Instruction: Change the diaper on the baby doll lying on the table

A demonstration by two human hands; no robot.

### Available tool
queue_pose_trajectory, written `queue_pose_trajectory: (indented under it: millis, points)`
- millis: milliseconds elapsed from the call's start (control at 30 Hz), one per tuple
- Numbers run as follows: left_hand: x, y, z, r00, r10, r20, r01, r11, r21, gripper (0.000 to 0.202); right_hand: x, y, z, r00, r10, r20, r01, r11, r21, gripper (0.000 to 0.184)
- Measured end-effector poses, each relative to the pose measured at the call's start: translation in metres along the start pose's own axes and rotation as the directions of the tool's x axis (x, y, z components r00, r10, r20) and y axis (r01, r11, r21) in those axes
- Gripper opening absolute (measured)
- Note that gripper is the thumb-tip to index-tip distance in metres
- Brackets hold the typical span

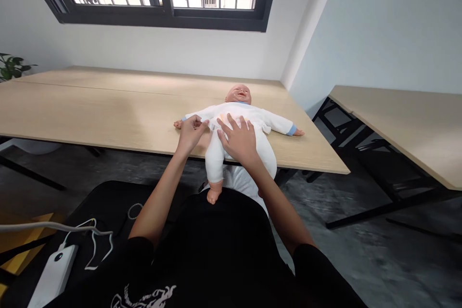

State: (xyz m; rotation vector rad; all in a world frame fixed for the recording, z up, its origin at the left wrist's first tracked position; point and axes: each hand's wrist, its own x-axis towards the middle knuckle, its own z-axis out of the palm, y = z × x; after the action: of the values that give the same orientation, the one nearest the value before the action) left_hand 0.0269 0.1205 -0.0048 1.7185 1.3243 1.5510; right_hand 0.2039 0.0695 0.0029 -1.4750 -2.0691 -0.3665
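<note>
Across the belly of the doll [258, 118], the right hand [240, 139] lies with fingers [233, 121] fanned wide, their tips on the cloth of the white top [267, 118]. Just beside, at the top's lower edge, the left hand [191, 132] has its thumb and forefinger drawn narrow; cannot tell whether cloth is caught between them.

Doll on its back, directly under the right fingers, head away from the person, arms flung out. Head smooth, rounded, bald. Top is soft, thin-looking white fabric, ruffled at the hem, blue bands at collar and cuffs. White leggings [267, 151], plump and rounded, run over the near edge; one bare foot [214, 193] dangles in front of the person's black clothing.

Counter [108, 113]: pale wood grain, matte, straight-edged. Beyond it, a dark-framed window [166, 18] with upright bars. Second table [400, 108] well apart on the right, similar pale top. Black seat on the left carries a white slab-shaped device [54, 276] with cable, and a beaded ring [134, 211]. Floor dark grey, mottled.
</note>
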Motion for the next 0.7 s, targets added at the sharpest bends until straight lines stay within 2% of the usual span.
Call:
queue_pose_trajectory:
  millis: [233, 367, 500, 567, 633, 700]
  points:
    - [-0.003, 0.039, 0.025, 0.995, 0.093, 0.047, -0.094, 0.995, 0.027, 0.024, 0.009, 0.000, 0.012, 0.997, 0.069, 0.031, -0.069, 0.998, 0.004, 0.050]
    - [-0.001, 0.048, 0.039, 0.989, 0.134, 0.062, -0.140, 0.986, 0.089, 0.020, 0.011, -0.002, 0.010, 0.992, 0.114, 0.049, -0.115, 0.993, 0.030, 0.057]
    - [-0.006, 0.049, 0.053, 0.977, 0.192, 0.089, -0.205, 0.964, 0.172, 0.022, 0.013, -0.001, 0.006, 0.990, 0.114, 0.089, -0.120, 0.991, 0.060, 0.059]
    - [-0.008, 0.047, 0.057, 0.973, 0.207, 0.100, -0.223, 0.957, 0.187, 0.024, 0.013, 0.002, 0.004, 0.986, 0.141, 0.088, -0.152, 0.979, 0.133, 0.067]
    - [-0.010, 0.046, 0.057, 0.969, 0.205, 0.137, -0.228, 0.955, 0.188, 0.024, 0.014, 0.009, 0.002, 0.983, 0.161, 0.086, -0.178, 0.950, 0.256, 0.083]
    - [-0.011, 0.045, 0.056, 0.962, 0.209, 0.175, -0.242, 0.951, 0.192, 0.022, 0.014, 0.017, 0.000, 0.986, 0.135, 0.095, -0.162, 0.910, 0.382, 0.097]
